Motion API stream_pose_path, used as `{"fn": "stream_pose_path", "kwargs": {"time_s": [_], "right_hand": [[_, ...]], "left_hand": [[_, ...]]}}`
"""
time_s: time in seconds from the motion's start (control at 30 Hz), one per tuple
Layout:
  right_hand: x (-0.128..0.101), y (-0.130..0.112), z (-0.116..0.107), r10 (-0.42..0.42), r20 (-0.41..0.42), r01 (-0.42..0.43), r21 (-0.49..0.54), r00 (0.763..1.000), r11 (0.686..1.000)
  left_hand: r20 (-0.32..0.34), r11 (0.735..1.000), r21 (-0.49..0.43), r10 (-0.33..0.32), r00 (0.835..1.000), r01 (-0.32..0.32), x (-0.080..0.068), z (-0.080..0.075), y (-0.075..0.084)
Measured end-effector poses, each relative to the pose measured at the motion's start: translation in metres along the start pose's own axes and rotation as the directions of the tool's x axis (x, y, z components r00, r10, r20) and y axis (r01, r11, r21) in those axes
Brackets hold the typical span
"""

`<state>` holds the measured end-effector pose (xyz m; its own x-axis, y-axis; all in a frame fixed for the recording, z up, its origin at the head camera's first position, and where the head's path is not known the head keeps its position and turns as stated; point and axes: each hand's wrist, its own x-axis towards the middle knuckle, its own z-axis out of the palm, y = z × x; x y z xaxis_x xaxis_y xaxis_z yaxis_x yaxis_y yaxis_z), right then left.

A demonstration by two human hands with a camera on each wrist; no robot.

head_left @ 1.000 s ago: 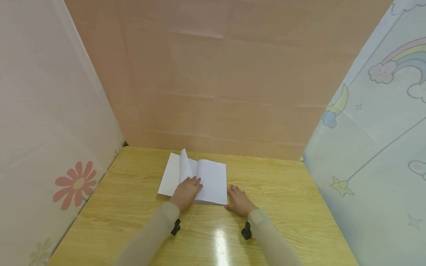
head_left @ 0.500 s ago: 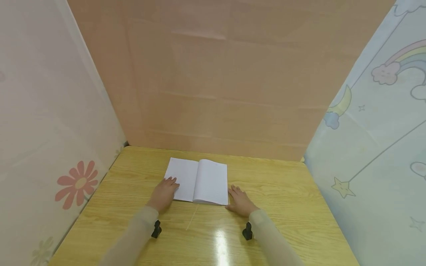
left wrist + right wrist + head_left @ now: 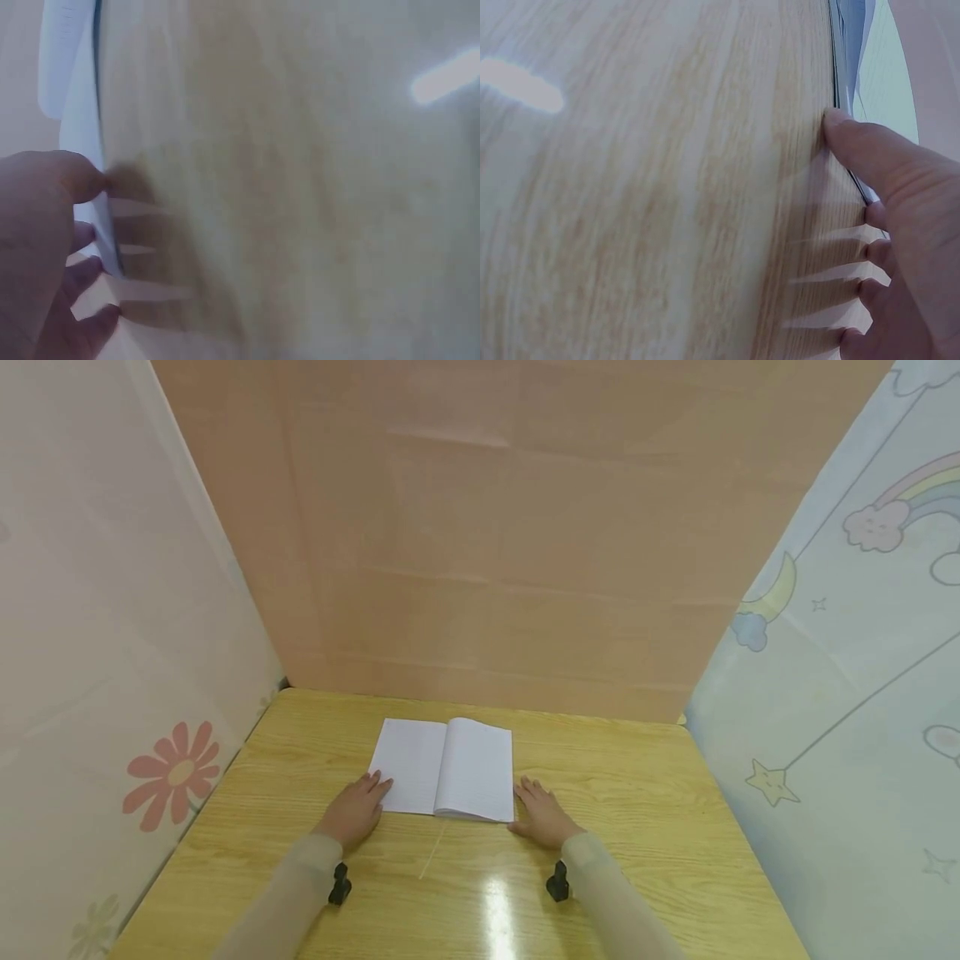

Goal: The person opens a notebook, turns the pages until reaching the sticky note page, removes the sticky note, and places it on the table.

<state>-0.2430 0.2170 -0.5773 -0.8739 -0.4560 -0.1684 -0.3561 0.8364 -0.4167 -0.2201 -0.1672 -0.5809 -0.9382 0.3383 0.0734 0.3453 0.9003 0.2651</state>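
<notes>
The left hand [image 3: 352, 811] lies flat on the glossy yellow wood-grain table [image 3: 637, 827], fingers straight and slightly spread, its fingertips touching the near left corner of the open white lined-paper notebook [image 3: 444, 767]; in the left wrist view the thumb and fingers [image 3: 82, 274] meet the thin edge of the pages, and nothing is gripped. The right hand [image 3: 542, 815] rests palm down just beside the notebook's near right corner, fingers extended and a little apart, with the thumb [image 3: 870, 154] pressed against the edge of the stacked pages in the right wrist view; it holds nothing either. The notebook lies open and flat between the two hands, toward the back middle of the table, the right page slightly bowed near the spine; its faint ruling shows, but no writing can be read. Both forearms wear pale beige sleeves [image 3: 615, 902], each with a small black camera mount [image 3: 557, 881] at the wrist. Around the table stand a plain peach backdrop panel [image 3: 510, 543], a pale cloth with a pink flower print [image 3: 174, 774] on the left, and a light blue cloth with rainbow, cloud, moon and star drawings [image 3: 840, 635] on the right.
</notes>
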Motion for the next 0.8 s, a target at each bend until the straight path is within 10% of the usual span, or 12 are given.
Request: {"fn": "stream_pose_path", "kwargs": {"time_s": [0.37, 0.8], "right_hand": [[-0.001, 0.001, 0.000, 0.003, 0.013, -0.003, 0.003, 1.000, 1.000], [-0.001, 0.003, 0.001, -0.008, -0.019, 0.008, 0.012, 1.000, 1.000]], "left_hand": [[0.024, 0.989, 0.145, -0.012, 1.000, 0.009, 0.037, -0.027, 0.027], [-0.079, 0.989, 0.097, 0.115, 0.990, -0.108, 0.098, -0.036, 0.151]]}}
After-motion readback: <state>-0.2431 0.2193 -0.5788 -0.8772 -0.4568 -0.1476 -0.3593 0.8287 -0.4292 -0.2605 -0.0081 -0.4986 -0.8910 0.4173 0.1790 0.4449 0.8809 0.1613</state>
